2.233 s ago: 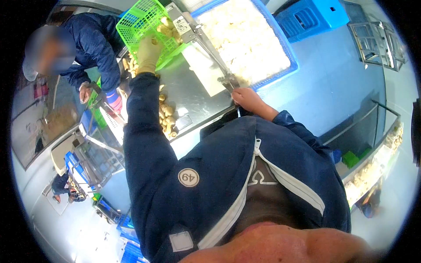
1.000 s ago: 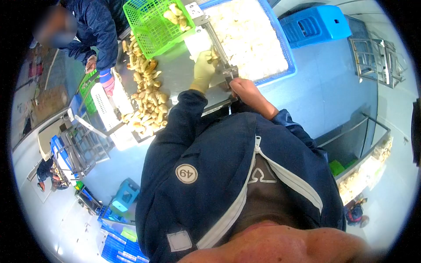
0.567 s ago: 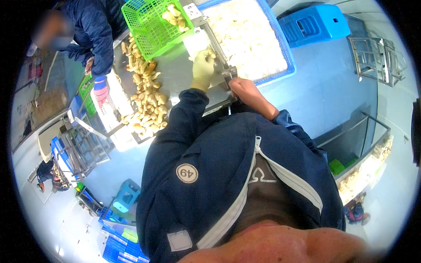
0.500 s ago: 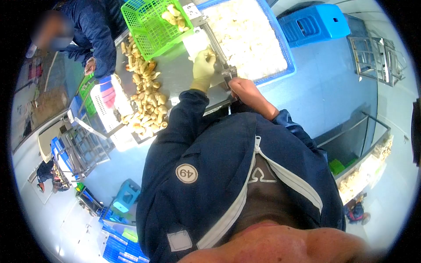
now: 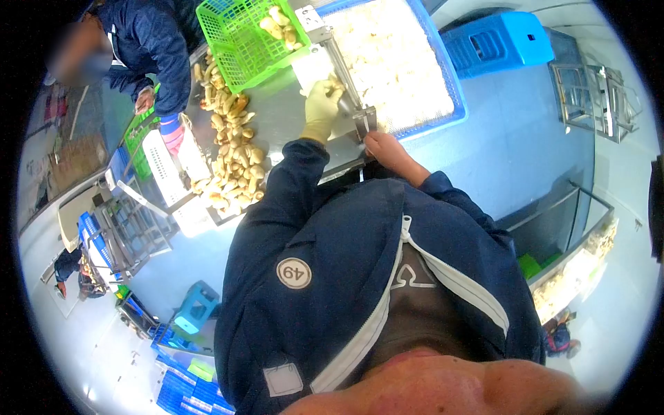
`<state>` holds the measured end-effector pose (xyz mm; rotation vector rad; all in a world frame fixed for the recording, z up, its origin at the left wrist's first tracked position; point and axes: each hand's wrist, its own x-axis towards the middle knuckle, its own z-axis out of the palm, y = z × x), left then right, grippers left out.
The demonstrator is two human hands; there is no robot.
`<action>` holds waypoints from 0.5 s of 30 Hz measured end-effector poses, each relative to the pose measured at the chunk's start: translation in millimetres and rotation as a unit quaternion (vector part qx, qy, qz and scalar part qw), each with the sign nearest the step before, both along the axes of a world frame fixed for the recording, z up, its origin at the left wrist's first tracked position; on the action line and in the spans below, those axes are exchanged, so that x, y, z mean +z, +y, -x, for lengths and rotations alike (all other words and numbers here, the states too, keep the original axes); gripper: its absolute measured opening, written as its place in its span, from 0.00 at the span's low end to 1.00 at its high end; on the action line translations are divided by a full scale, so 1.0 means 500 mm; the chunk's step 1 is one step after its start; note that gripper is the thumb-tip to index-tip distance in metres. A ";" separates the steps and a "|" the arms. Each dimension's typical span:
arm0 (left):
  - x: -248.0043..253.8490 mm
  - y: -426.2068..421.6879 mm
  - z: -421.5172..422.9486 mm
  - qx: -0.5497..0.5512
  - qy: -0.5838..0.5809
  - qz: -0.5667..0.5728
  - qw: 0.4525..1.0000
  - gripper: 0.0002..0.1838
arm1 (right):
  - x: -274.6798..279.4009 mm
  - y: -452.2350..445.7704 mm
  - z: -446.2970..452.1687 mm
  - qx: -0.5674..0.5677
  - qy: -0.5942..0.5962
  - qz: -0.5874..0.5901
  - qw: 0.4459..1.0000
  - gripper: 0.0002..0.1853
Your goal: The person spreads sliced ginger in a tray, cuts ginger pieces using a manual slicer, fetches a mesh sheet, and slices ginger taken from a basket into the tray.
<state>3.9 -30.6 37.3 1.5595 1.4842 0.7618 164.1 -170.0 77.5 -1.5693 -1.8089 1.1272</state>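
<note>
My left hand, in a pale yellow glove, is closed with its fingertips around a small tan mushroom, partly hidden by the glove. It rests on a white board, close beside the long metal bar of a cutter. My bare right hand is wrapped around the cutter's handle at the near end of the bar. Just right of the bar, a blue-rimmed tray is full of pale slices. Left of the gloved hand, a pile of whole mushrooms lies on the metal table.
A green basket with a few mushrooms stands at the table's far side. At left, a co-worker's gloved hand is at a white basket. A blue stool stands beyond the tray.
My right hand and the handle have shifted slightly down and toward me, showing more of the handle. My left hand stays by the bar, with more of the mushroom showing.
</note>
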 end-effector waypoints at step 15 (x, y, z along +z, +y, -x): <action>-0.063 0.011 0.010 -0.020 0.019 -0.040 0.999 0.14 | 0.055 0.007 0.011 -0.056 0.062 0.080 0.993 0.18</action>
